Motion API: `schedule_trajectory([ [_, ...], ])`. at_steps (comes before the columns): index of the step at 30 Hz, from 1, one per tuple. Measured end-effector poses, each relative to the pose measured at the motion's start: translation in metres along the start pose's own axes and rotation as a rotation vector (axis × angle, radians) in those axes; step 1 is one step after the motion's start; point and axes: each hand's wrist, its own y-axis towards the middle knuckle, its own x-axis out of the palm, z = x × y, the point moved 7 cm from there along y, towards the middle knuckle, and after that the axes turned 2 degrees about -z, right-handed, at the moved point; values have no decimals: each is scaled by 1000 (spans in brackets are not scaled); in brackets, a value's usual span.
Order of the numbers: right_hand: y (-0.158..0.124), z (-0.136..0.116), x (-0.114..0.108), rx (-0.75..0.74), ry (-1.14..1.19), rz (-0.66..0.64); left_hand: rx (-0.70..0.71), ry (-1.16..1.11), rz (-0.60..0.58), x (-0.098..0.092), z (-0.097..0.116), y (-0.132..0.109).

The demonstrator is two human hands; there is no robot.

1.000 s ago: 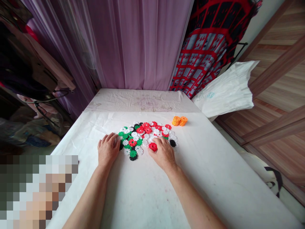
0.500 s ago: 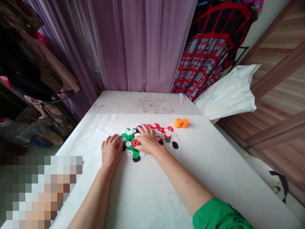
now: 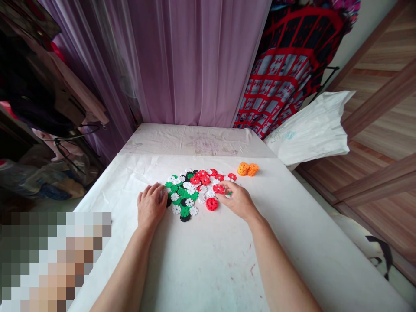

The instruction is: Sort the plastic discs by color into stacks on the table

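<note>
One red disc [image 3: 219, 189] — pinched in right hand [image 3: 239, 199] over disc pile's [image 3: 203, 189] right side | pile's left part has lost its red, colours now more separated | left hand [image 3: 152, 207] at pile's left edge — grip unclear

Soft, pale daylight, as I'd call it, lies over the white table [image 3: 208, 268], leaving a dull shadow along the inner side of the left forearm [image 3: 131, 260]. Mid-table, the discs [image 3: 190, 190] look fairly crisp. Past the left edge, hanging clothes [image 3: 32, 91] sink into gloom (coarse blocks blot its near end); beyond the right edge, wooden panels [image 3: 377, 108] slant, stretched.
</note>
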Motion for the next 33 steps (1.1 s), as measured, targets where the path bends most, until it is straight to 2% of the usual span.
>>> schedule_trajectory([
  [2,-13,10,2,5,-20,-19,-1,4,-6,1,0,0],
  [5,-23,8,13,-39,-50,-42,1,11,-16,1,-1,0],
  [10,-20,-1,24,-109,-80,-36,13,17,-13,2,-1,1],
  [16,-19,5,29,-114,-133,-32,14,31,-5,1,-1,1],
  [26,-23,-2,31,-133,-253,-81,2,30,-16,2,-2,1],
  [33,-23,-1,33,-125,-239,-74,0,26,-20,1,-1,1],
])
